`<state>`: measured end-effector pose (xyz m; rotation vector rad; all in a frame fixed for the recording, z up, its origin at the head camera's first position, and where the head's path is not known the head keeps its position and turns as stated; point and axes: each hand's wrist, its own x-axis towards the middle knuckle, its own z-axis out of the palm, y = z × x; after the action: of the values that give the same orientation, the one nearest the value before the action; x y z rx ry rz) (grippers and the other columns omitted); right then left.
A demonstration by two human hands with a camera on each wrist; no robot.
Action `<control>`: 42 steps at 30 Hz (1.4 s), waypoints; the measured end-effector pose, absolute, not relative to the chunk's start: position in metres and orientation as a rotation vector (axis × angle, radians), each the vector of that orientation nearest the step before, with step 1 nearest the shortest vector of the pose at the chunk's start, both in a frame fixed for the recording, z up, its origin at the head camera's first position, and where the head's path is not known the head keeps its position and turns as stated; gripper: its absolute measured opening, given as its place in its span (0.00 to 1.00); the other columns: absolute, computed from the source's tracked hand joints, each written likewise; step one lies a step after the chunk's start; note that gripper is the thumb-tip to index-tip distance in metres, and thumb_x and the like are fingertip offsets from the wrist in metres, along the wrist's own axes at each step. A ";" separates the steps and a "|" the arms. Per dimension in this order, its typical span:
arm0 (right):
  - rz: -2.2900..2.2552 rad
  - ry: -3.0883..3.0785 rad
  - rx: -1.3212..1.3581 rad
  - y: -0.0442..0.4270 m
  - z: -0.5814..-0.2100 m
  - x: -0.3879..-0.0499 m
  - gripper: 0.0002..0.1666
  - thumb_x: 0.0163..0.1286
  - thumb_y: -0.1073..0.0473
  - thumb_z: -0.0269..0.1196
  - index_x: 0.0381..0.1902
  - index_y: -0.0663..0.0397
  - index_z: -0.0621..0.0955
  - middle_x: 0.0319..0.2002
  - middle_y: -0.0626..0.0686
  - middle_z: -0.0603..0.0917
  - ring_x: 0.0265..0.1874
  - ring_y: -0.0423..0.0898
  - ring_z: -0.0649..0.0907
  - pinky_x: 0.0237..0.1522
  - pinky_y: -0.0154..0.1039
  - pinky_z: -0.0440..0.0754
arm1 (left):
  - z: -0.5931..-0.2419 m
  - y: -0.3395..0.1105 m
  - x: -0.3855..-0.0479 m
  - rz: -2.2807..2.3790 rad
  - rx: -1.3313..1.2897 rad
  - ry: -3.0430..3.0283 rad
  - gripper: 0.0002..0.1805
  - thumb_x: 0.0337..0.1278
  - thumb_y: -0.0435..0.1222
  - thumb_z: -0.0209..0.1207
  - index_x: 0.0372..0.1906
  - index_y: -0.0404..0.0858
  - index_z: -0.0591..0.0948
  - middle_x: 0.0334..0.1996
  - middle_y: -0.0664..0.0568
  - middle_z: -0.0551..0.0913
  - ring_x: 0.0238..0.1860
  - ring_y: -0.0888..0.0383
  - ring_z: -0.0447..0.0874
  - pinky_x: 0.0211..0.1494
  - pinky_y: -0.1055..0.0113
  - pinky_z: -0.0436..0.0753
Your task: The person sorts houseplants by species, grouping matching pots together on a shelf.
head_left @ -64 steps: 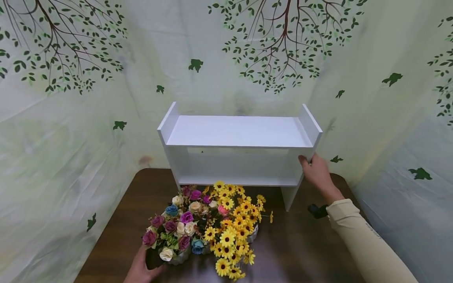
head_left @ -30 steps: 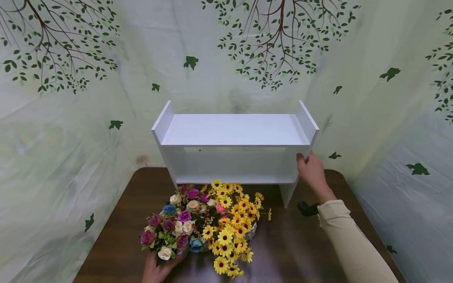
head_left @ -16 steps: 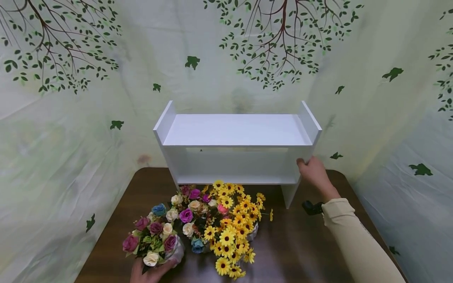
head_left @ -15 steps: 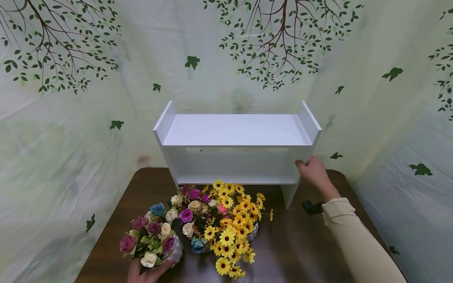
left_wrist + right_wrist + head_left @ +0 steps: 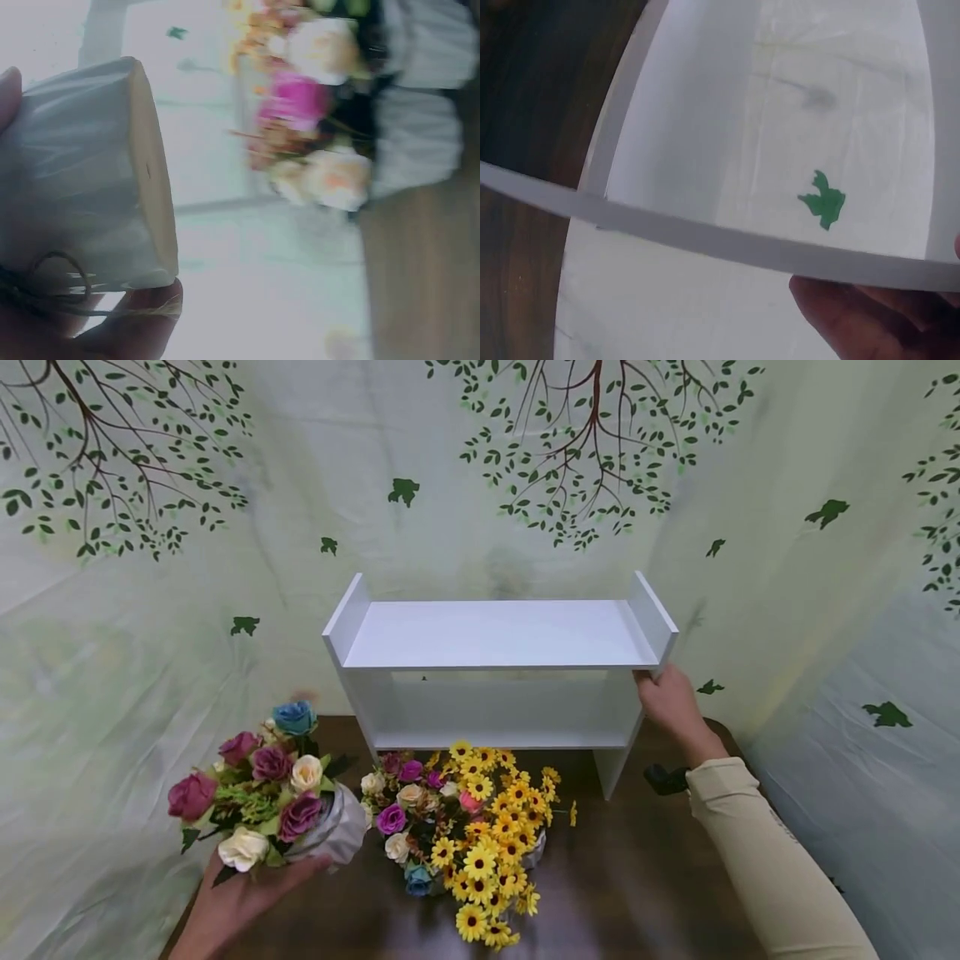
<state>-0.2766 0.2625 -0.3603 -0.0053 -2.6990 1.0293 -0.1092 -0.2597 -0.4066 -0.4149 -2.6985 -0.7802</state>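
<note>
A dark brown table (image 5: 600,897) carries a white two-tier shelf (image 5: 498,635) toward its back. In front of the shelf sits a crowd of yellow flowers (image 5: 483,860), with mixed roses (image 5: 393,818) crowding their left side. Farther left, a potted bunch of roses (image 5: 270,785) is up off the table, tilted, held firmly in the person's left hand (image 5: 243,897). The right hand (image 5: 671,706) grips the shelf's right side panel, just below the upper board.

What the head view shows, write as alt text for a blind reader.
A person's left hand holds a tilted white pot of roses above a brown table; the right hand grips a white two-tier shelf by its right side. In front stand other roses and yellow daisies.
</note>
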 end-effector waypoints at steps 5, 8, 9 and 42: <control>1.037 -2.696 0.015 0.262 -0.361 -0.278 0.30 0.80 0.49 0.41 0.64 0.70 0.69 0.46 0.69 0.77 0.41 0.61 0.73 0.41 0.53 0.71 | -0.355 -0.247 -0.131 -0.995 -0.206 -2.716 0.64 0.41 0.46 0.77 0.80 0.45 0.47 0.75 0.37 0.60 0.77 0.50 0.56 0.79 0.65 0.59; 1.054 -2.669 0.011 0.261 -0.364 -0.278 0.30 0.80 0.50 0.42 0.65 0.69 0.68 0.46 0.68 0.76 0.40 0.61 0.72 0.40 0.52 0.70 | -0.330 -0.237 -0.146 -1.055 -0.375 -2.598 0.58 0.40 0.39 0.77 0.78 0.43 0.55 0.72 0.47 0.68 0.74 0.60 0.63 0.75 0.72 0.64; 1.056 -2.658 0.008 0.262 -0.365 -0.278 0.30 0.80 0.50 0.42 0.65 0.69 0.68 0.46 0.68 0.76 0.40 0.60 0.72 0.40 0.52 0.70 | -0.323 -0.232 -0.151 -1.098 -0.429 -2.547 0.56 0.40 0.36 0.77 0.77 0.43 0.58 0.71 0.53 0.70 0.72 0.67 0.65 0.71 0.80 0.65; 0.924 -2.613 0.076 0.262 -0.371 -0.278 0.24 0.77 0.58 0.45 0.56 0.75 0.73 0.35 0.70 0.79 0.31 0.61 0.74 0.33 0.52 0.72 | -0.221 -0.054 -0.287 -1.357 -0.645 -2.561 0.53 0.37 0.48 0.78 0.72 0.47 0.64 0.64 0.49 0.78 0.65 0.53 0.76 0.70 0.57 0.74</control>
<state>-0.2778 0.2619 -0.3710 0.0765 -2.6126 0.9237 -0.2866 -0.0537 -0.2205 -0.6449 -2.5607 -1.3565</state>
